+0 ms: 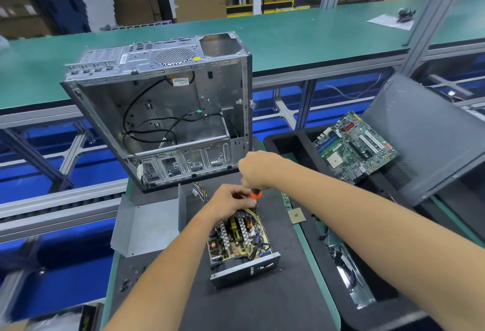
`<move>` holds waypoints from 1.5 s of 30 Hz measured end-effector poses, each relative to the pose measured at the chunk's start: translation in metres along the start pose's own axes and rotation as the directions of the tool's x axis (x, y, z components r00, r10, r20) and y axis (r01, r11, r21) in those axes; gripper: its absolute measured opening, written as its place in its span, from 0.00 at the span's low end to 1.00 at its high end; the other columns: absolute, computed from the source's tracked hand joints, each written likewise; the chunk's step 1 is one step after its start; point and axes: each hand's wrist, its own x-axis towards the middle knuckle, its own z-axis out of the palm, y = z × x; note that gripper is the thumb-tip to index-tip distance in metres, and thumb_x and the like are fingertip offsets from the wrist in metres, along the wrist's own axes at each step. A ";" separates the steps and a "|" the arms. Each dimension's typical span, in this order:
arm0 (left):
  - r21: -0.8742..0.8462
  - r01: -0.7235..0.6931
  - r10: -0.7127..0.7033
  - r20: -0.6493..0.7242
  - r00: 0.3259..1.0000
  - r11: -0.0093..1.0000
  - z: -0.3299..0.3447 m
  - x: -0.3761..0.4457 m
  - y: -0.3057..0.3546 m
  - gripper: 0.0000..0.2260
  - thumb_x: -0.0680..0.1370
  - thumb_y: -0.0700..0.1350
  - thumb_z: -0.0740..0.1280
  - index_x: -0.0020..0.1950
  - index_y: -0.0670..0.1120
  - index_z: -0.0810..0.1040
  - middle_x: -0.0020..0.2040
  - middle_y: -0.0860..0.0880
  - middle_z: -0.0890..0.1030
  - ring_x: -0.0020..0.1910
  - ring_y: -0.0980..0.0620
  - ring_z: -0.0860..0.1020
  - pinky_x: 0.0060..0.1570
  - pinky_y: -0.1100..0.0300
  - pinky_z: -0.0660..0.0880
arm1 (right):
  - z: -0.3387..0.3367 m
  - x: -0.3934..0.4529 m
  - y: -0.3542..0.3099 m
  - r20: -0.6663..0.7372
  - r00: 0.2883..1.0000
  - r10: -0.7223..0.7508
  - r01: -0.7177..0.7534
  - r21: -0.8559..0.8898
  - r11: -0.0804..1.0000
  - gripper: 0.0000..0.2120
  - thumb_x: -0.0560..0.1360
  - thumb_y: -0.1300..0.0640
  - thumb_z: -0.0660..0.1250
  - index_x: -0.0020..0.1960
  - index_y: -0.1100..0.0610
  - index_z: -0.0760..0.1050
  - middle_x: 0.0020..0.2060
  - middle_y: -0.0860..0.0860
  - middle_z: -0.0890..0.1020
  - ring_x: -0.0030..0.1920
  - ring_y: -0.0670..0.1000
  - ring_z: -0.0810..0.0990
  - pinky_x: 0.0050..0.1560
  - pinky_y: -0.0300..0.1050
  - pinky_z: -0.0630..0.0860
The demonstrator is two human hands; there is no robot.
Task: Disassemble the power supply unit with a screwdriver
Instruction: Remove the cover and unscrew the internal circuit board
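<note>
Cover (147, 223): I see the grey metal lid lying on the counter (275, 304), left of the unit.
Left hand (231, 200): my fingers curl in, pinching the screwdriver (256, 194) shaft at the unit's far end.
Power supply unit (242, 245): open on the counter, circuit board exposed.
Right hand (258, 170): fingers closed round the orange handle from above.
Writing: none I can read.

The power supply unit (242, 246) lies open, circuit board exposed; the orange-handled screwdriver (256, 194) stands seemingly upright at its far end.
</note>
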 end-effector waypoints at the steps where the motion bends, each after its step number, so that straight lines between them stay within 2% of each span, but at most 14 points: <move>1: 0.004 -0.005 0.005 0.006 1.000 1.000 0.000 0.000 -0.001 0.08 0.72 0.38 0.73 0.50 0.43 0.84 0.45 0.45 0.84 0.43 0.56 0.79 0.50 0.63 0.75 | -0.002 -0.002 0.002 0.018 0.999 -0.049 0.049 -0.020 0.999 0.06 0.78 0.55 0.61 0.48 0.58 0.69 0.49 0.57 0.79 0.43 0.56 0.76 0.39 0.47 0.73; 5: 0.031 -0.005 0.005 0.001 1.000 0.999 -0.001 0.001 -0.002 0.08 0.75 0.31 0.67 0.49 0.40 0.83 0.42 0.46 0.82 0.41 0.59 0.79 0.45 0.70 0.74 | -0.004 -0.007 0.009 0.058 0.985 -0.160 0.157 0.047 0.986 0.13 0.73 0.54 0.69 0.53 0.59 0.73 0.50 0.53 0.78 0.50 0.54 0.76 0.49 0.48 0.76; 9: 0.071 0.007 -0.004 -0.030 1.000 0.997 0.001 0.005 -0.003 0.15 0.73 0.29 0.67 0.36 0.48 0.81 0.33 0.54 0.80 0.36 0.60 0.76 0.42 0.67 0.71 | -0.002 -0.013 0.013 0.023 0.981 -0.191 0.184 0.177 0.967 0.14 0.70 0.61 0.72 0.54 0.58 0.74 0.47 0.50 0.77 0.46 0.51 0.73 0.39 0.41 0.69; 11: 0.079 0.000 0.001 -0.014 1.000 0.997 0.001 0.005 -0.004 0.14 0.73 0.30 0.67 0.36 0.49 0.82 0.33 0.55 0.81 0.35 0.62 0.76 0.40 0.69 0.71 | 0.000 -0.015 0.013 0.020 0.985 -0.173 0.167 0.185 0.969 0.17 0.70 0.53 0.73 0.54 0.58 0.73 0.44 0.50 0.76 0.45 0.52 0.75 0.39 0.43 0.71; 13: 0.050 0.010 -0.010 -0.007 1.000 0.999 0.002 0.005 -0.003 0.14 0.72 0.30 0.66 0.38 0.48 0.83 0.36 0.56 0.83 0.37 0.63 0.78 0.41 0.69 0.72 | -0.001 -0.016 0.013 0.046 0.996 -0.077 0.070 0.123 0.990 0.18 0.76 0.46 0.67 0.56 0.58 0.70 0.50 0.54 0.78 0.40 0.53 0.76 0.39 0.48 0.75; 16: 0.061 0.039 -0.037 -0.035 0.999 0.997 0.001 0.007 -0.005 0.17 0.71 0.29 0.64 0.37 0.50 0.83 0.37 0.53 0.83 0.40 0.57 0.76 0.43 0.63 0.70 | -0.004 -0.017 0.008 0.106 0.994 -0.037 0.035 0.016 0.999 0.16 0.82 0.51 0.57 0.66 0.58 0.67 0.54 0.57 0.73 0.35 0.51 0.68 0.31 0.45 0.64; 21: 0.022 0.053 -0.052 -0.042 0.998 0.998 0.001 0.007 -0.007 0.19 0.70 0.29 0.64 0.32 0.52 0.83 0.37 0.48 0.81 0.41 0.52 0.74 0.44 0.60 0.70 | -0.009 -0.017 0.013 0.086 0.991 -0.102 0.084 0.189 0.978 0.11 0.76 0.59 0.65 0.55 0.58 0.67 0.50 0.55 0.75 0.43 0.53 0.74 0.39 0.45 0.70; 26: 0.007 0.062 -0.061 -0.059 0.996 0.998 0.002 0.008 -0.007 0.17 0.70 0.30 0.65 0.31 0.51 0.83 0.36 0.48 0.81 0.41 0.52 0.74 0.44 0.60 0.69 | -0.007 -0.022 0.011 0.101 0.977 -0.187 0.149 0.299 0.943 0.12 0.73 0.62 0.67 0.55 0.59 0.71 0.47 0.52 0.74 0.43 0.52 0.74 0.34 0.41 0.69; 28: 0.011 0.052 -0.051 -0.062 0.997 0.999 0.002 0.008 -0.008 0.15 0.70 0.31 0.66 0.33 0.50 0.83 0.38 0.48 0.81 0.42 0.51 0.75 0.45 0.59 0.70 | -0.006 -0.023 0.009 0.105 0.986 -0.127 0.102 0.218 0.971 0.10 0.76 0.56 0.64 0.54 0.60 0.69 0.46 0.54 0.77 0.40 0.55 0.78 0.35 0.46 0.74; 31: 0.036 0.055 -0.053 -0.052 0.997 0.998 0.000 0.008 -0.009 0.17 0.70 0.31 0.64 0.34 0.51 0.84 0.39 0.51 0.83 0.44 0.52 0.76 0.46 0.60 0.71 | -0.006 -0.024 0.008 0.051 0.996 -0.071 0.069 0.041 0.997 0.10 0.83 0.55 0.54 0.59 0.60 0.68 0.44 0.55 0.72 0.34 0.53 0.71 0.28 0.44 0.64; 35: 0.000 0.073 -0.073 -0.052 0.996 0.997 0.002 0.010 -0.009 0.20 0.70 0.29 0.62 0.31 0.52 0.83 0.36 0.48 0.81 0.41 0.51 0.73 0.44 0.58 0.70 | -0.003 -0.020 0.011 0.080 0.994 -0.071 0.058 0.156 0.986 0.10 0.80 0.54 0.59 0.55 0.60 0.65 0.47 0.59 0.79 0.43 0.58 0.79 0.39 0.49 0.73; 40: 0.024 0.068 -0.067 -0.051 0.996 0.997 0.003 0.011 -0.010 0.17 0.69 0.29 0.61 0.35 0.48 0.84 0.37 0.42 0.79 0.38 0.49 0.70 0.41 0.57 0.66 | -0.006 -0.023 0.012 0.134 0.979 -0.154 0.111 0.285 0.952 0.13 0.71 0.63 0.67 0.53 0.58 0.67 0.46 0.54 0.75 0.40 0.51 0.71 0.35 0.42 0.68; 43: 0.058 0.067 -0.064 -0.043 0.997 0.996 0.003 0.011 -0.011 0.15 0.69 0.31 0.61 0.39 0.47 0.84 0.34 0.44 0.76 0.36 0.50 0.67 0.39 0.58 0.63 | -0.004 -0.025 0.007 0.092 0.993 -0.080 0.063 0.177 0.982 0.12 0.74 0.54 0.65 0.53 0.58 0.67 0.46 0.55 0.76 0.37 0.52 0.75 0.35 0.44 0.72; 45: 0.038 0.075 -0.073 -0.050 0.996 0.996 0.002 0.011 -0.012 0.17 0.70 0.31 0.61 0.36 0.49 0.84 0.36 0.44 0.77 0.38 0.49 0.68 0.41 0.56 0.66 | -0.006 -0.025 0.005 0.087 0.996 -0.028 0.023 0.052 0.998 0.10 0.79 0.52 0.60 0.55 0.58 0.69 0.44 0.56 0.74 0.32 0.50 0.71 0.28 0.43 0.65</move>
